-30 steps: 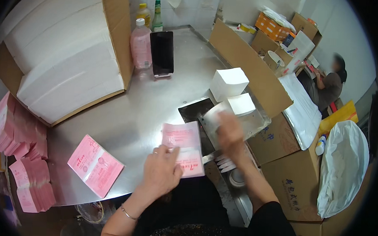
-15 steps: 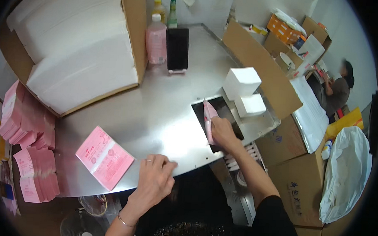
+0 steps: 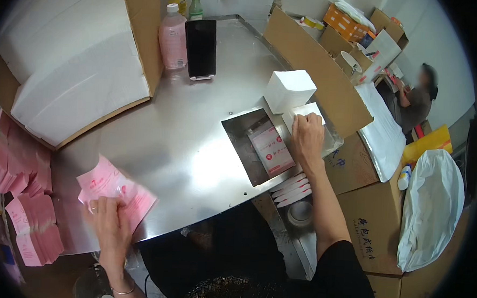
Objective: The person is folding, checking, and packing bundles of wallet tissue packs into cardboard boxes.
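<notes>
My left hand has its fingers bent over a pink printed paper sleeve, whose top edge lifts and bends above the table. More pink paper spreads beneath it. On the right, my right hand pinches at the lower stack of folded white tissues, its fingertips at the stack's near side. Behind that is a taller white tissue stack. A pink-and-white packet lies down inside the rectangular opening cut in the metal table, left of my right hand.
Piles of pink sleeves line the left edge. A large carton of white tissues fills the far left. A phone stands near a pink bottle. Below the opening, a drawer holds filled packets. A person sits far right.
My right hand has left the opening, where the packet now lies, and moved to the tissue stack. My left hand has moved left onto the pink sleeves, bending one up.
</notes>
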A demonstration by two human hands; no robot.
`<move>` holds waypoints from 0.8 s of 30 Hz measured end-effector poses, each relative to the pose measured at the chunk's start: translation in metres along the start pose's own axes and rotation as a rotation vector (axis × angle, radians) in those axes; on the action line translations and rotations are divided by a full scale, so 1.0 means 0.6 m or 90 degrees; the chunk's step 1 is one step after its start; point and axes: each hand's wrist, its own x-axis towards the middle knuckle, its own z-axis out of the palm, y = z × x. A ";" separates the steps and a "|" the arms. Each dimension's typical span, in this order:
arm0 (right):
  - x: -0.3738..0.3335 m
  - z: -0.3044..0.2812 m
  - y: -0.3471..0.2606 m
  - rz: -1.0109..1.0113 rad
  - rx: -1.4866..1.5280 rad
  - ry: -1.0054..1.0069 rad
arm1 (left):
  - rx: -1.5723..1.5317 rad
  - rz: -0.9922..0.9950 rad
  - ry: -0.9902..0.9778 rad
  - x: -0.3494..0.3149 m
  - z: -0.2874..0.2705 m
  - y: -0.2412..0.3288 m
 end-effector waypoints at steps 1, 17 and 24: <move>0.013 -0.001 -0.001 0.000 0.023 -0.025 | -0.061 0.024 0.017 0.017 -0.004 0.020; -0.072 -0.056 -0.258 -0.430 0.232 -0.184 | -0.156 0.178 0.060 0.078 0.142 0.206; -0.031 -0.070 -0.126 -0.140 0.207 -0.001 | -0.021 0.163 0.064 0.062 0.128 0.180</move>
